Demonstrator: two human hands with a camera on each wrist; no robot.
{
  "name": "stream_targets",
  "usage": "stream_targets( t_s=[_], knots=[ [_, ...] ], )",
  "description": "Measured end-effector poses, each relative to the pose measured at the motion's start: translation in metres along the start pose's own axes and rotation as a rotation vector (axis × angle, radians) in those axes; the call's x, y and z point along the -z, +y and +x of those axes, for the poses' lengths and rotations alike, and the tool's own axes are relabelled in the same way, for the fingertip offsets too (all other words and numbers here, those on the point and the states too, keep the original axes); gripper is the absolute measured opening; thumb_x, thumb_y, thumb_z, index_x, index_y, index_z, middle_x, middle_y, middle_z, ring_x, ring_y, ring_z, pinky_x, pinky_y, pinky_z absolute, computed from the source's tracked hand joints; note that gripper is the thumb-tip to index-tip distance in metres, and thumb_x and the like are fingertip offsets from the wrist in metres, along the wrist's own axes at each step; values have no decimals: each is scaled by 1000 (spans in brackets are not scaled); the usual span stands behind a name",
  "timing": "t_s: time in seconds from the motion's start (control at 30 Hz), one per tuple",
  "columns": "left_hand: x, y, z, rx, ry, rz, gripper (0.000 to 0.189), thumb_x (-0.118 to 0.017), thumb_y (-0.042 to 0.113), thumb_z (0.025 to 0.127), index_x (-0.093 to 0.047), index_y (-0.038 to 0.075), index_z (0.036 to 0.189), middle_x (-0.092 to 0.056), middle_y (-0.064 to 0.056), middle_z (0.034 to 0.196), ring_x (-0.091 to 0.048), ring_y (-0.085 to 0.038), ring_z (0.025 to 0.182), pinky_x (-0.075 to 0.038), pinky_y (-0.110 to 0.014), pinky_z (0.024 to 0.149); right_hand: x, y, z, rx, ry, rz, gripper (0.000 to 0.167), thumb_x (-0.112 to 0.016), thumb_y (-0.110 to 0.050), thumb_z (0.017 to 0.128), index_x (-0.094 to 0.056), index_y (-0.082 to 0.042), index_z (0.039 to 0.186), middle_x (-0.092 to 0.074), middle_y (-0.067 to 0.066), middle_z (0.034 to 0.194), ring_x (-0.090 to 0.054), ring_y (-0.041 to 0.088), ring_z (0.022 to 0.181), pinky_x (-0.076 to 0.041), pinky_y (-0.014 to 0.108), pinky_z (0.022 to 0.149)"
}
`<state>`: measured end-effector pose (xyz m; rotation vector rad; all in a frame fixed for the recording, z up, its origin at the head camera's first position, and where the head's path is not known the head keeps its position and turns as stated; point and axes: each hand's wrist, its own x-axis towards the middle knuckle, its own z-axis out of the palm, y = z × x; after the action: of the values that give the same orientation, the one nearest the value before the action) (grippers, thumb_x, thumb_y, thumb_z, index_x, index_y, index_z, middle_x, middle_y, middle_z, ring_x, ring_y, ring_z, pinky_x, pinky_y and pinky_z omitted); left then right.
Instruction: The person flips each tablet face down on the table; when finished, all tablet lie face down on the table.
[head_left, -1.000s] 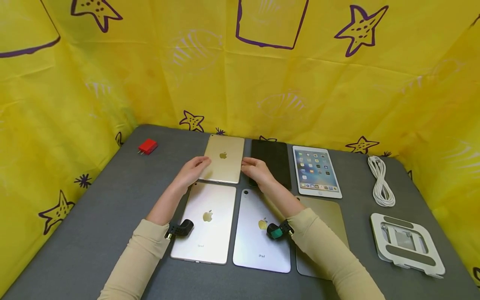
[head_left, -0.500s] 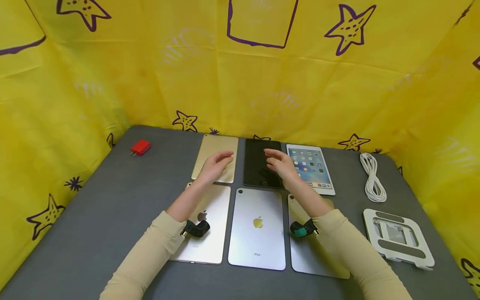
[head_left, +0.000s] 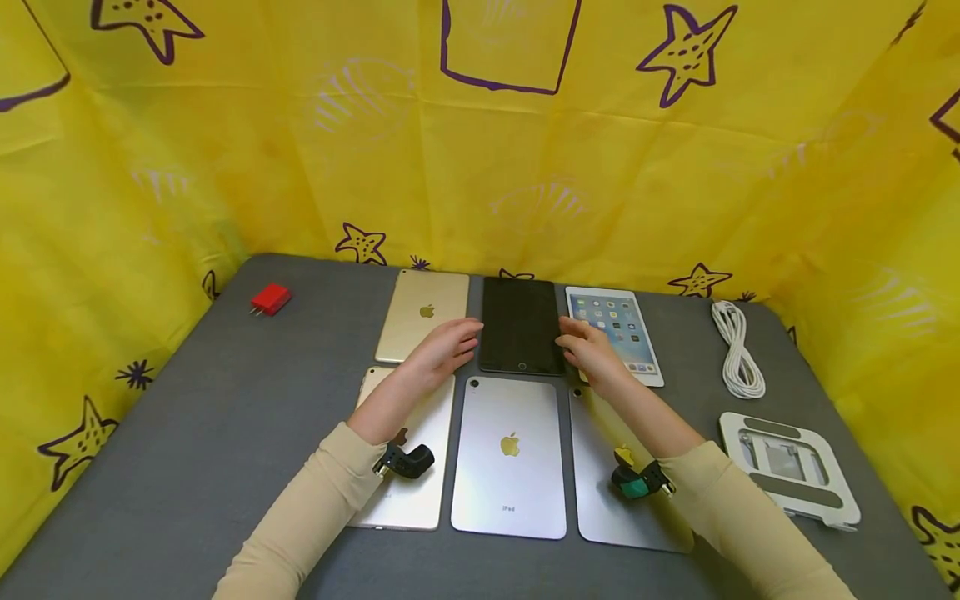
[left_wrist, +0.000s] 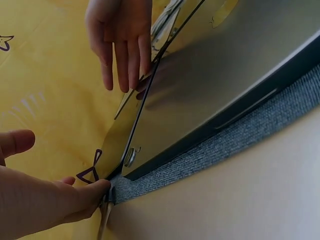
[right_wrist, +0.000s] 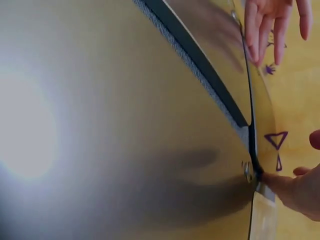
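Note:
A black tablet lies screen up in the middle of the back row, its home button toward me. My left hand is at its left edge, fingers fairly straight, over the gap beside the gold tablet. At the opposite edge is my right hand, fingertips right by the rim and overlapping the corner of a white tablet with a lit screen. In the left wrist view my left hand has its fingertips low behind a near tablet's corner. The right wrist view shows my right hand likewise extended.
In the front row lie a pale gold tablet, a silver tablet and a darker gold tablet, backs up. A red charger plug is far left. A coiled white cable and a folding stand are at right.
Both hands have left the sides of the gold tablet, lifted and moved right, then come down at the sides of the black tablet. The tablets keep their places.

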<state>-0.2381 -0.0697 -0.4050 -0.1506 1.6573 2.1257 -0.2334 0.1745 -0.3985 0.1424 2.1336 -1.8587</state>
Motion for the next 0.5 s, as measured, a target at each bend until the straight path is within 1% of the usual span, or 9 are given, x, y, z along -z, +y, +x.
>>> stream_targets(
  t_s=[0.17, 0.33, 0.5],
  knots=[
    [0, 0, 4, 29, -10, -24, 58, -48, 16, 102, -24, -7, 149, -26, -20, 155, -28, -34, 141, -23, -43, 116, -1, 2, -3, -16, 13, 10, 56, -46, -6, 100, -25, 0, 153, -21, 15, 159, -28, 31, 143, -27, 40, 114],
    [0, 4, 6, 75, -2, -33, 62, -51, 19, 101, -22, -4, 151, -27, -22, 154, -28, -33, 142, -23, -42, 116, -2, 4, -3, -40, 18, 53, 56, -44, -4, 100, -24, 2, 152, -21, 15, 159, -25, 30, 144, -26, 38, 114],
    [-2, 7, 8, 101, 41, -126, 60, -52, 19, 100, -26, -4, 149, -27, -24, 153, -27, -34, 141, -22, -43, 116, -2, 4, -1, -51, 18, 71, 56, -44, -3, 100, -24, 3, 152, -21, 16, 159, -23, 29, 145, -25, 37, 115]
  ],
)
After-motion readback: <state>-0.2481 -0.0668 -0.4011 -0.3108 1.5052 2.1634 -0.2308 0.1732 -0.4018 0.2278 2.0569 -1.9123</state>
